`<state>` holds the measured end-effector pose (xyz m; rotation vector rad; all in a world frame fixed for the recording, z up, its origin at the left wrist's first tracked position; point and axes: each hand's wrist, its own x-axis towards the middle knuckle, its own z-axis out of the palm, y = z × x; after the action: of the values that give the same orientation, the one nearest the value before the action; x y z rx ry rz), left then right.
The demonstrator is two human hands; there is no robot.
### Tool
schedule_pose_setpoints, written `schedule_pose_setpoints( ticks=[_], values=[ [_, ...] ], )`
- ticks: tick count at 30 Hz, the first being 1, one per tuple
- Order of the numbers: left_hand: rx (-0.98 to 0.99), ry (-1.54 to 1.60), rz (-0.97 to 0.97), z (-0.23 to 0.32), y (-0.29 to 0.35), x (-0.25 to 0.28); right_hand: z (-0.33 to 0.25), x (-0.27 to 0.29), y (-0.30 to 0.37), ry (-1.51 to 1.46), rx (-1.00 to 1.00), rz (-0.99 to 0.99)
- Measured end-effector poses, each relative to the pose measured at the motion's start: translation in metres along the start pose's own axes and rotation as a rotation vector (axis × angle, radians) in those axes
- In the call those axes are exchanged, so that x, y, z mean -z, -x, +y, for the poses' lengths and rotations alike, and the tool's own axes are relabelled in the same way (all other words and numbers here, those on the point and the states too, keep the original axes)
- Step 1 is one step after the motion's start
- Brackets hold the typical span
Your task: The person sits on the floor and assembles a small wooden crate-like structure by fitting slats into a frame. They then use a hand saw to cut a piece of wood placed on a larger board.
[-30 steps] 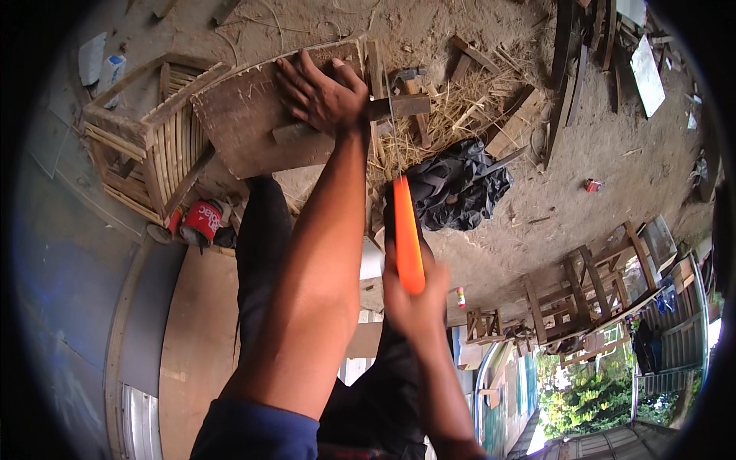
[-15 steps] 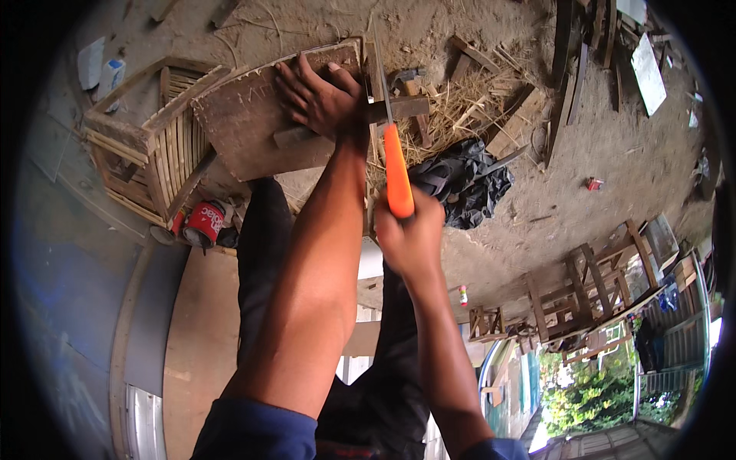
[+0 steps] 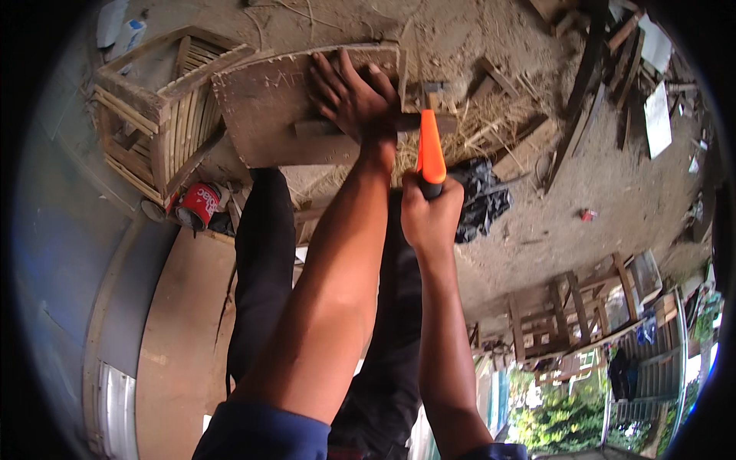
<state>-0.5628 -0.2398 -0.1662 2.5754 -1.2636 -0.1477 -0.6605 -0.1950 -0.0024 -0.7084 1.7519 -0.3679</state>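
My left hand [image 3: 354,98] lies flat, fingers spread, on a brown wooden board [image 3: 257,115]. Under its palm runs a short dark strip of wood [image 3: 314,126], whose far end sticks out past the board's right edge. My right hand [image 3: 433,215] is wrapped around the lower end of the orange handle of a handsaw [image 3: 432,149]. The handle stands just right of the board, over the strip's protruding end. The blade is seen edge-on and is mostly hidden now. A hammer [image 3: 435,87] lies on the ground just beyond the saw.
Left of the board stands a slatted wooden frame [image 3: 180,115], with a red can [image 3: 199,203] below it. Straw [image 3: 479,126] and a black plastic bag [image 3: 484,203] lie to the right. Wood scraps [image 3: 586,130] are piled farther right; wooden furniture frames [image 3: 575,307] stand lower right.
The saw and my right hand have shifted a little up and right in the view, and the handle now tilts differently. My left hand stays pressed on the strip; the whole view has shifted slightly.
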Motion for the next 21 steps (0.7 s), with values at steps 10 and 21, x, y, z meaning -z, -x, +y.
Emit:
schedule_pose_setpoints(
  ticks=[10, 21],
  values=[
    [0.034, 0.031, 0.032, 0.005, 0.001, -0.002, 0.094, -0.008, 0.015, -0.101, 0.304, -0.047],
    [0.024, -0.014, 0.021, 0.0, 0.001, 0.002, 0.029, 0.072, 0.222, 0.135, -0.032, -0.049]
  ],
)
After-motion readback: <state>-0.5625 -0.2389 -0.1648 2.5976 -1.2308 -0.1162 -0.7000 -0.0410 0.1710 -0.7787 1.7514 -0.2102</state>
